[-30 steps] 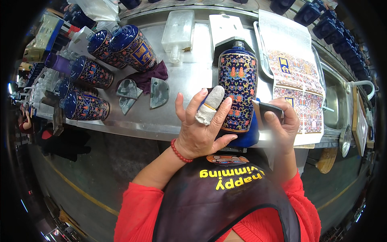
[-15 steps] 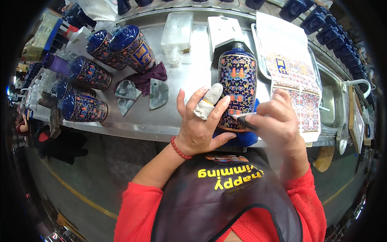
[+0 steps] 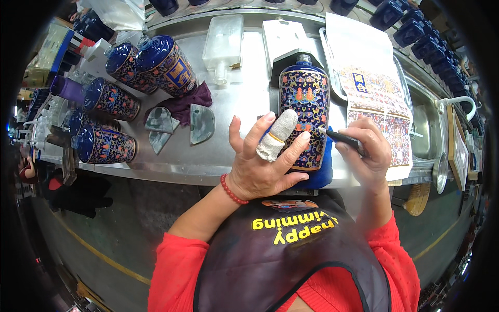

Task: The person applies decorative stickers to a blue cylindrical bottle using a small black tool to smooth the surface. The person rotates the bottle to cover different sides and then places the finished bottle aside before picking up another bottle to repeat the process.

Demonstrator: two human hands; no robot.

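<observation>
A dark blue bottle (image 3: 303, 83) with a dense floral pattern lies in front of me, its neck pointing away. My left hand (image 3: 254, 169) is spread, fingertips against the bottle's lower left side; a grey fabric finger cover (image 3: 284, 127) wraps one finger. My right hand (image 3: 370, 151) pinches a slim black tool (image 3: 340, 137) with a pale pointed tip, of a kind I cannot make out. That tip is at the bottle's right edge. Blue cloth (image 3: 319, 179) shows under the bottle's base, while a dark angular rest (image 3: 275, 78) sits by its shoulder.
On the right, a patterned decal sheet (image 3: 371, 60) lies over a metal tray, beside a sink (image 3: 429, 138). Several patterned bottles (image 3: 169, 67) stand or lean at the left. Grey-green scraper plates (image 3: 202, 124) and a purple cloth (image 3: 195, 99) are nearer. A clear bottle (image 3: 223, 41) lies at the back.
My right hand has drawn the tool up and to the right, from the bottle's lower front to its right edge. My left hand stays spread against the bottle.
</observation>
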